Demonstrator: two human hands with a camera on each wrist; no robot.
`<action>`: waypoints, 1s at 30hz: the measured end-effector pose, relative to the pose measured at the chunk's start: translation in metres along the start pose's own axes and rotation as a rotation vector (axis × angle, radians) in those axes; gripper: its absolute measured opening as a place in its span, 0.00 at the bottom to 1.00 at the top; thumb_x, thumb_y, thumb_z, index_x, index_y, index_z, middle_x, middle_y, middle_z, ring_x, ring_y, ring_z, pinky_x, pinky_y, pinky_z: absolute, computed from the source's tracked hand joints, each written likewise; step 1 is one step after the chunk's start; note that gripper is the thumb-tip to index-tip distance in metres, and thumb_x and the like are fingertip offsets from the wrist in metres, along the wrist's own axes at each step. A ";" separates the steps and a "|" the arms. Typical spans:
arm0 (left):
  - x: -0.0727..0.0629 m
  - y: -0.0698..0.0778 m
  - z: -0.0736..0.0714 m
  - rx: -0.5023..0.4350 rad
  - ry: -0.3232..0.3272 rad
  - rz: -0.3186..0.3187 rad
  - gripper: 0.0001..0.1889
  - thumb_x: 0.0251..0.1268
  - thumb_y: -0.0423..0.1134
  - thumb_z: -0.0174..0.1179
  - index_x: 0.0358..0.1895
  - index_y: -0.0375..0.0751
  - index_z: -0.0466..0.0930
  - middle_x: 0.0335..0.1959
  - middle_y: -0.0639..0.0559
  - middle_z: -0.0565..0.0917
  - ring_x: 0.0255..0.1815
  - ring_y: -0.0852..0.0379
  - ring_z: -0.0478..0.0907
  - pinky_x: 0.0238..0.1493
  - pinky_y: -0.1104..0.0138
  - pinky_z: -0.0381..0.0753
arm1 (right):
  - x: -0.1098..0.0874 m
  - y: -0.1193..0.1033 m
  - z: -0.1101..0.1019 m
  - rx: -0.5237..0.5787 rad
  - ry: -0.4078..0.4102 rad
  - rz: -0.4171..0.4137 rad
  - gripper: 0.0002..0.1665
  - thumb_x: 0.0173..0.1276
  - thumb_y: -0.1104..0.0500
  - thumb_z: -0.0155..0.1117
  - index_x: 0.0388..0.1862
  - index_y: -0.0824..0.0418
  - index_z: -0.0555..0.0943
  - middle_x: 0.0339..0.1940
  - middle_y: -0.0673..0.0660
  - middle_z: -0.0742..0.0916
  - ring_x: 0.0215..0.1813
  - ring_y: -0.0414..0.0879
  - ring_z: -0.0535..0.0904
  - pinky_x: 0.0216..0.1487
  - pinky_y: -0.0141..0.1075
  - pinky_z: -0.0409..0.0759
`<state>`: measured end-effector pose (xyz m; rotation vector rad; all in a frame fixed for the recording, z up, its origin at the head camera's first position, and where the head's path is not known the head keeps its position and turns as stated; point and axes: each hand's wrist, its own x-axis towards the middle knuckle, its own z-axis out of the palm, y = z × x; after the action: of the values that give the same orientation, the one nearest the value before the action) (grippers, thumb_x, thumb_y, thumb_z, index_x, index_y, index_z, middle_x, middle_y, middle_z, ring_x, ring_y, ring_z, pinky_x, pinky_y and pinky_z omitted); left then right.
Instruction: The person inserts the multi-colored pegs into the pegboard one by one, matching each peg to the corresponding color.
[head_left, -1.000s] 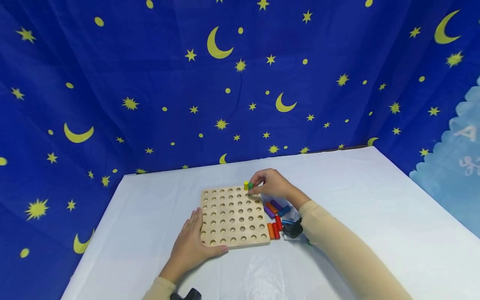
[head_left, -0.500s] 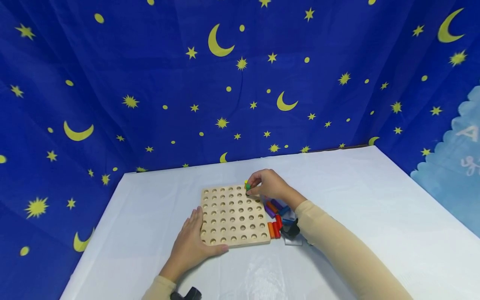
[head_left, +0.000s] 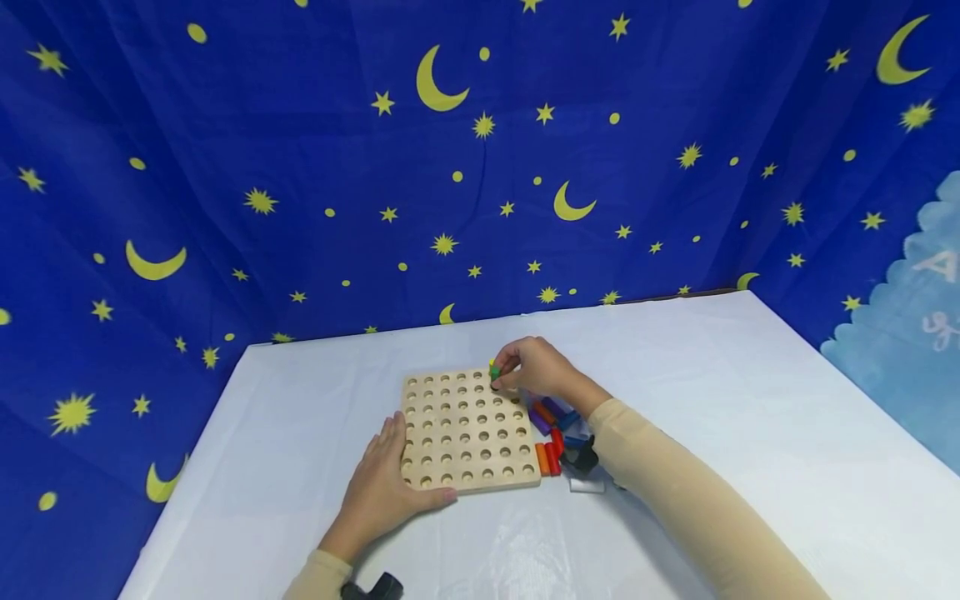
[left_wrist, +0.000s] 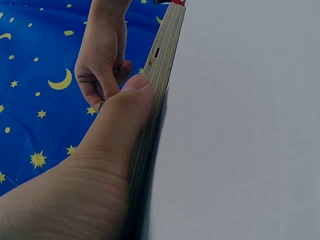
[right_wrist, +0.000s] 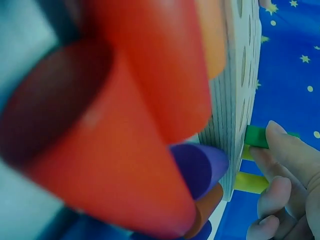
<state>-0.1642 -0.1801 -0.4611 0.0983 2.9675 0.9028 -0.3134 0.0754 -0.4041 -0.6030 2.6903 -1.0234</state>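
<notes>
One green peg (right_wrist: 257, 136) stands upright, pinched by the right hand (head_left: 540, 368), square to the board (head_left: 473, 427) near its far edge; the left hand (head_left: 384, 487), uncurled, rests against the near-left corner.

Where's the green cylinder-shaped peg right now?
In the head view, the green cylindrical peg is pinched in the right hand, near the far right corner of the pale wooden board, close to a yellow peg.

I see right sleeve (head_left: 682, 500) long, plain pale beige, snug, lightly creased — left sleeve (head_left: 320, 577) same beige. Black blocky left wrist unit (head_left: 378, 588), dark right wrist unit (head_left: 581, 457) too — left hand (head_left: 381, 485), right hand (head_left: 542, 367) both bare.
</notes>
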 end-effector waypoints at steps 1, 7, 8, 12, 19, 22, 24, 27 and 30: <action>0.000 0.000 0.000 -0.001 -0.001 -0.001 0.80 0.28 0.82 0.68 0.80 0.33 0.40 0.81 0.36 0.47 0.82 0.40 0.44 0.82 0.48 0.47 | 0.000 0.000 0.000 0.000 -0.002 -0.002 0.07 0.57 0.56 0.78 0.32 0.51 0.87 0.30 0.44 0.89 0.39 0.38 0.83 0.51 0.39 0.82; -0.001 -0.001 0.001 -0.003 -0.003 -0.007 0.80 0.27 0.82 0.68 0.80 0.33 0.40 0.81 0.37 0.47 0.82 0.40 0.44 0.82 0.48 0.46 | 0.001 0.000 -0.001 0.013 -0.031 0.004 0.08 0.56 0.55 0.79 0.33 0.52 0.87 0.30 0.45 0.89 0.36 0.39 0.83 0.41 0.36 0.83; -0.001 -0.001 0.001 -0.002 -0.003 -0.007 0.80 0.27 0.82 0.68 0.80 0.33 0.40 0.81 0.37 0.47 0.82 0.40 0.44 0.82 0.48 0.46 | 0.001 0.001 -0.002 0.017 -0.037 0.005 0.08 0.56 0.55 0.79 0.33 0.52 0.87 0.30 0.46 0.89 0.35 0.40 0.82 0.37 0.35 0.83; -0.001 -0.001 0.000 -0.003 0.000 0.001 0.80 0.28 0.82 0.68 0.80 0.33 0.40 0.81 0.37 0.47 0.82 0.40 0.44 0.82 0.48 0.46 | 0.000 0.001 -0.003 0.024 -0.046 0.002 0.08 0.56 0.55 0.79 0.32 0.53 0.86 0.31 0.47 0.89 0.31 0.42 0.81 0.25 0.34 0.83; 0.000 -0.001 0.001 -0.002 -0.002 -0.001 0.80 0.27 0.82 0.68 0.80 0.33 0.40 0.81 0.37 0.47 0.82 0.40 0.44 0.82 0.48 0.47 | 0.001 -0.002 -0.002 -0.006 -0.037 0.017 0.08 0.56 0.58 0.79 0.33 0.54 0.87 0.32 0.48 0.89 0.30 0.41 0.83 0.27 0.33 0.85; 0.000 0.000 0.001 0.002 -0.005 -0.003 0.80 0.27 0.82 0.67 0.80 0.33 0.40 0.81 0.37 0.47 0.82 0.40 0.44 0.82 0.48 0.47 | 0.001 -0.002 -0.001 -0.020 -0.034 0.032 0.08 0.55 0.58 0.79 0.32 0.54 0.87 0.32 0.48 0.89 0.28 0.41 0.84 0.27 0.32 0.85; 0.000 0.000 0.000 -0.001 -0.005 -0.004 0.80 0.27 0.82 0.67 0.80 0.33 0.39 0.81 0.37 0.47 0.83 0.40 0.44 0.82 0.48 0.46 | 0.001 -0.003 -0.001 -0.024 -0.034 0.033 0.08 0.55 0.58 0.80 0.32 0.54 0.87 0.32 0.48 0.89 0.28 0.40 0.84 0.27 0.32 0.85; 0.000 0.000 0.000 -0.007 -0.003 -0.004 0.80 0.27 0.82 0.68 0.80 0.33 0.39 0.81 0.37 0.46 0.83 0.40 0.44 0.82 0.48 0.46 | 0.000 -0.003 -0.002 -0.012 -0.043 0.029 0.09 0.54 0.58 0.80 0.34 0.55 0.87 0.33 0.48 0.89 0.30 0.40 0.84 0.29 0.32 0.86; -0.001 0.000 -0.001 -0.010 -0.004 -0.005 0.80 0.27 0.81 0.68 0.80 0.33 0.40 0.81 0.37 0.46 0.82 0.40 0.44 0.82 0.48 0.46 | -0.002 -0.003 -0.006 0.005 -0.060 0.032 0.10 0.55 0.58 0.79 0.35 0.55 0.88 0.34 0.48 0.90 0.32 0.40 0.85 0.30 0.32 0.86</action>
<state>-0.1637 -0.1807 -0.4605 0.0916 2.9577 0.9164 -0.3124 0.0774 -0.3976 -0.5783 2.6362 -0.9885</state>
